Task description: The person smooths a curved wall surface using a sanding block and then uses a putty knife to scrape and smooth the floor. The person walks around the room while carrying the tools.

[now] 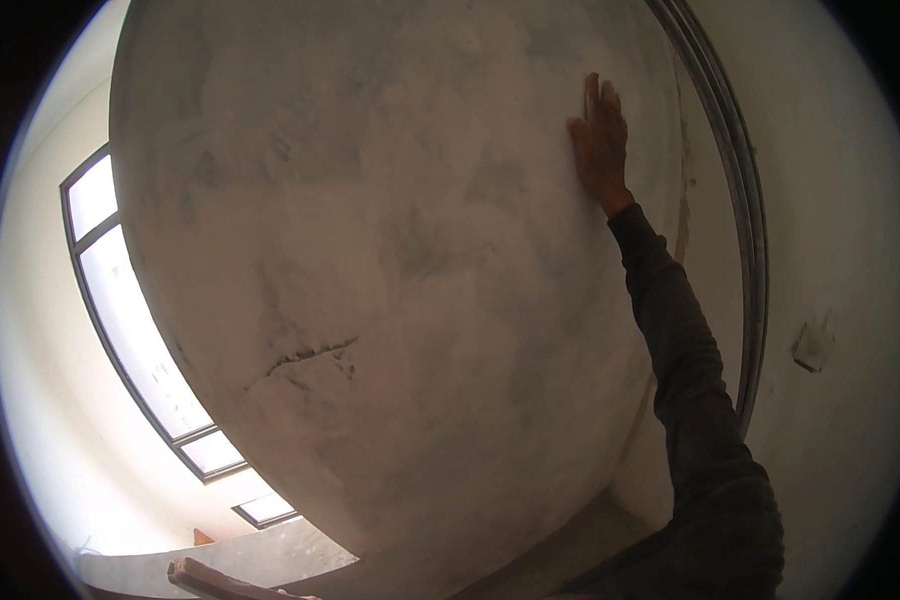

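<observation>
My right arm, in a dark long sleeve, reaches up from the lower right. At its end my right hand [600,145] lies against a broad plastered surface [410,230], near its right side. The fingers point upward and are stretched out, with the thumb toward the left; nothing shows in the hand. The plaster is patchy, pale grey and whitish. A dark, ragged crack [315,352] runs across its lower left part, well away from the hand. My left hand is not in view.
Dark-framed windows [135,325] let in bright light at left. A dark ridged frame [738,160] curves down the right side, beside a pale wall [825,230] with a small square fitting [812,346]. The end of a wooden piece [210,578] juts in at the lower left.
</observation>
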